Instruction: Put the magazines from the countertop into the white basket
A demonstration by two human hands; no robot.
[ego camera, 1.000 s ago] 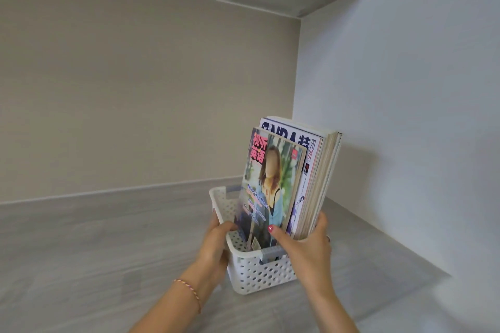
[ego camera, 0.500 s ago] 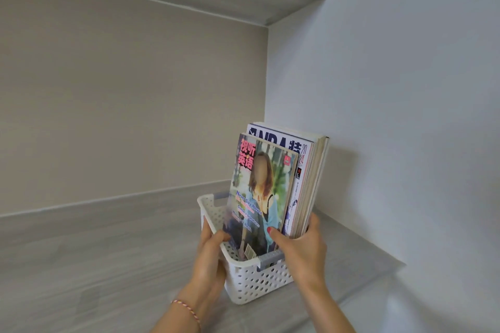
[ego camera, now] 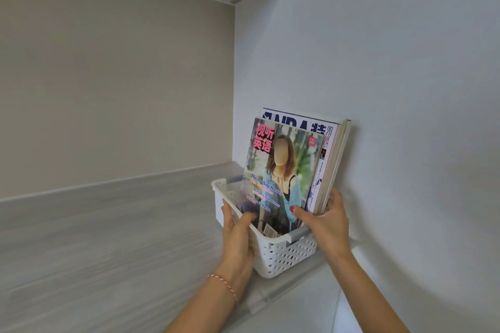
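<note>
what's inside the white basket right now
Magazines stand upright inside the white basket, a smaller colourful one in front of taller ones. Their bottom edges and the basket floor are hidden.

White basket (ego camera: 281, 254) stands on grey countertop (ego camera: 108, 238).

a white basket (ego camera: 281, 253) with a perforated wall is sitting on a grey wood-grain countertop (ego camera: 108, 238), close to the white wall (ego camera: 392, 76) on the right. a stack of magazines (ego camera: 292, 167) is standing upright in it, leaning slightly right, the front cover showing pink characters. the left hand (ego camera: 238, 232) is gripping the basket's left rim, thumb hooked inside. the right hand (ego camera: 324, 222) is gripping the stack's lower right edge, thumb lying on the front cover. a thin bracelet (ego camera: 224, 286) is circling the left wrist.
</note>
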